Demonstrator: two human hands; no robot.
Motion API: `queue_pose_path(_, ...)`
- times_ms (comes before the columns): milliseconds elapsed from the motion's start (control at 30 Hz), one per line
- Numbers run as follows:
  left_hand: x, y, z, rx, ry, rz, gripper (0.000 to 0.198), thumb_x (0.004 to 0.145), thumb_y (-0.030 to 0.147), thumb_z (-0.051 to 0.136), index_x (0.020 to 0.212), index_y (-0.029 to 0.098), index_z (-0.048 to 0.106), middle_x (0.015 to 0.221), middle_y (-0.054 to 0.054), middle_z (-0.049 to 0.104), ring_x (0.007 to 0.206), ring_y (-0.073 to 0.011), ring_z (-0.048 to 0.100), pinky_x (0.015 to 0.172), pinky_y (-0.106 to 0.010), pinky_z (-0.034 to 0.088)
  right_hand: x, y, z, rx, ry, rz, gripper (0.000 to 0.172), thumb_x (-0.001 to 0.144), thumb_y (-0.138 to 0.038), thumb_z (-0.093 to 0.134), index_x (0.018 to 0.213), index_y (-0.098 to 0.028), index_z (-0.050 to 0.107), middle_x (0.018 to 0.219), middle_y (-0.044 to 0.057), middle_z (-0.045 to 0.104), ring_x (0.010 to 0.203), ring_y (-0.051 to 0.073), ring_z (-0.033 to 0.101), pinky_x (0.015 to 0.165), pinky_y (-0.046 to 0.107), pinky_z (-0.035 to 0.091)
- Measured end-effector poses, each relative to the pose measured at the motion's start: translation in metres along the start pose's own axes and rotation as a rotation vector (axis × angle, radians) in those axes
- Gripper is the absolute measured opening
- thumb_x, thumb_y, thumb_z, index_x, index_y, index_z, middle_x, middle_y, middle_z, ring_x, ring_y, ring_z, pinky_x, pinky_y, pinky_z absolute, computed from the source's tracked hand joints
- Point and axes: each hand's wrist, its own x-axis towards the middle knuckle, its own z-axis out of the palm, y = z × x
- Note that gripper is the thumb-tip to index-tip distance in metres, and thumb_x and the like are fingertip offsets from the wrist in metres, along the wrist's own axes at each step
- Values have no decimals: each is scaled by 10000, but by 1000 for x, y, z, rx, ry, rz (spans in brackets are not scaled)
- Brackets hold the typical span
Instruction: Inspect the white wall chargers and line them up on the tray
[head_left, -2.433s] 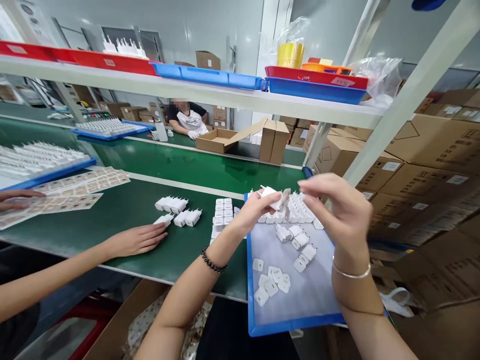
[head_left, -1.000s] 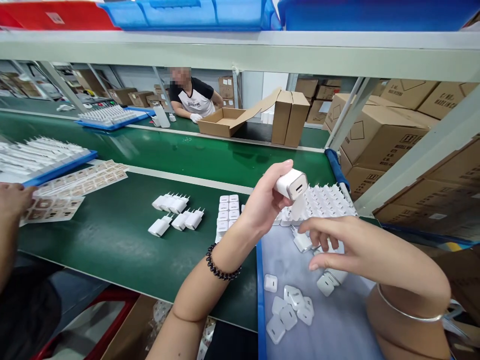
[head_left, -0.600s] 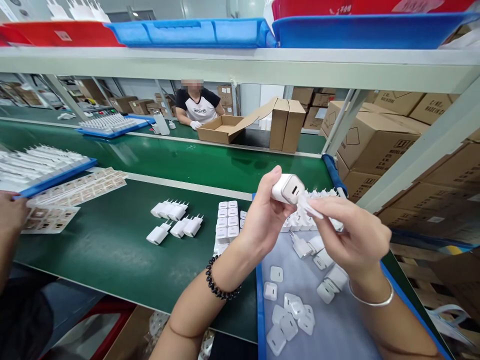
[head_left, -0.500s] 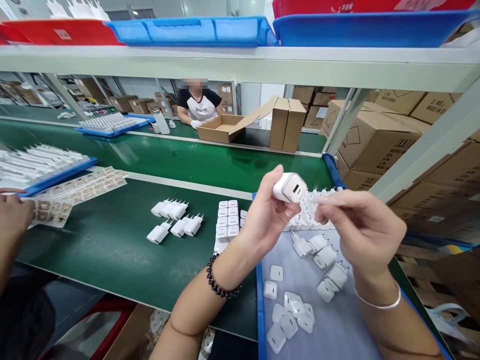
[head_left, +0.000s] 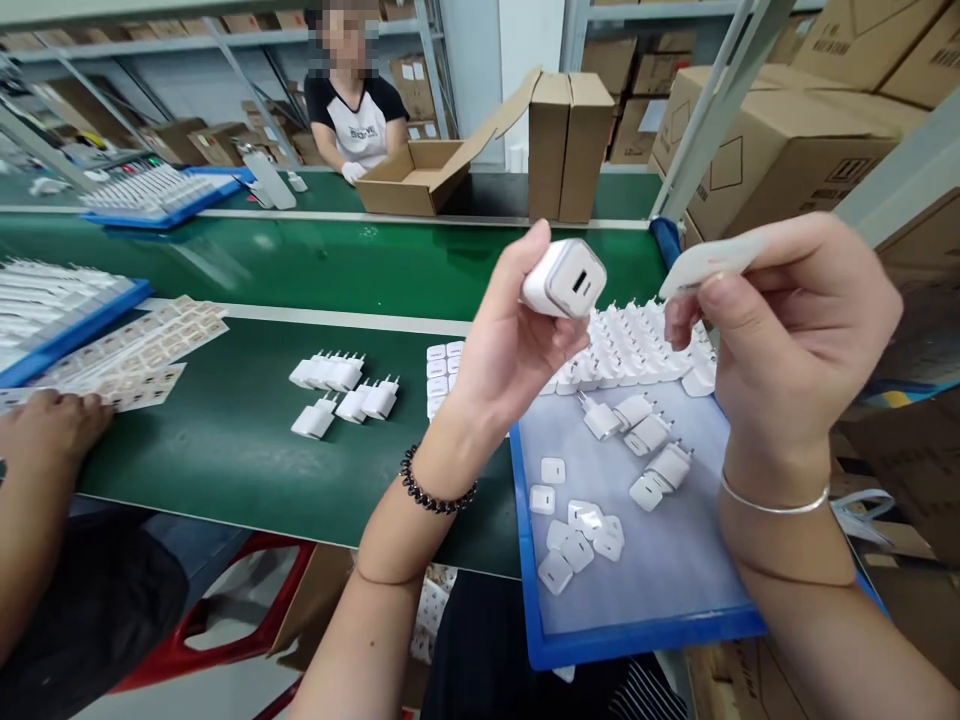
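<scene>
My left hand (head_left: 499,345) is wrapped around a white USB wall charger (head_left: 564,280), whose port face with two slots is turned toward me. To the right, my right hand (head_left: 802,330) pinches a thin, flat, whitish piece (head_left: 701,266) with rounded corners between thumb and fingers, apart from the charger. Below both hands is a blue-rimmed tray (head_left: 645,637). In it lie several loose white plug chargers (head_left: 649,432), several small white square covers (head_left: 577,550) with slots, and packed rows of chargers (head_left: 637,345) at the back.
On the green table, several plug chargers (head_left: 341,385) lie left of a block of chargers (head_left: 444,372). A co-worker's hand (head_left: 56,425) rests by sticker sheets (head_left: 161,345) at far left. Across the belt, a person (head_left: 360,120) sits behind an open carton (head_left: 409,180). Cartons (head_left: 780,150) are stacked right.
My view has tilted down, so the overhead shelf has left it. My right hand with the thin piece has moved right, away from the charger. The co-worker's hand has shifted onto the sticker sheets.
</scene>
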Motion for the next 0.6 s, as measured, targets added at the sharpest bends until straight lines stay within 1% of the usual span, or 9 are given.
queue_pose_path(67,1,-5,-3,4,-21,-1,309,982,406,657,793,165,609,628,21,567,496,-70,501,451,-185,398,-2,-1,-1,40,-55,66,133,966,-155,718,872,-244,750,671,-10,629,575,131,576,492,285,416)
queue_pose_path(167,2,-10,-8,52,-65,30,273,895,437,775,886,176,698,766,-11,674,621,-107,625,535,-202,515,-5,-6,0,163,-127,237,105,968,-167,721,882,-220,750,672,-5,659,572,129,573,512,275,447)
queue_pose_path(233,2,-13,-12,76,-98,91,359,817,508,843,952,193,734,822,-18,708,657,-120,652,556,-209,540,-4,-9,2,343,-203,390,118,986,-212,702,872,-206,732,672,-3,672,569,125,586,523,257,478)
queue_pose_path(300,3,-16,-15,80,-124,165,502,717,563,906,1024,199,746,843,-21,721,668,-122,661,565,-208,547,-2,-9,6,586,-271,557,174,994,-276,685,839,-200,704,701,0,670,596,124,615,523,236,509)
queue_pose_path(333,4,-17,-16,87,-130,195,565,667,558,939,1058,200,745,849,-21,725,685,-127,671,587,-210,557,-1,-8,9,700,-283,629,193,986,-305,690,824,-199,690,728,1,665,628,125,631,526,226,525)
queue_pose_path(400,6,-19,-17,128,-121,264,615,609,479,989,1102,212,736,861,-11,732,727,-132,689,653,-216,576,2,-5,14,861,-241,726,204,946,-335,725,803,-203,662,762,-4,632,699,124,645,549,208,550)
queue_pose_path(433,7,-19,-18,167,-111,306,600,608,421,997,1109,222,731,872,-2,735,742,-129,692,684,-217,578,3,-3,17,888,-199,751,211,925,-339,741,793,-205,645,757,-8,606,716,122,638,562,201,554)
queue_pose_path(500,7,-16,-19,285,-92,394,525,645,328,980,1090,235,718,912,9,741,759,-120,688,726,-223,569,3,2,20,826,-137,741,247,911,-351,737,766,-208,596,708,-19,549,685,118,609,566,203,552)
queue_pose_path(600,1,-6,-20,559,-116,444,394,699,286,945,958,208,658,942,-6,736,789,-133,679,739,-240,544,0,8,21,639,-105,636,283,931,-353,705,739,-206,557,648,-32,526,601,118,580,565,235,560)
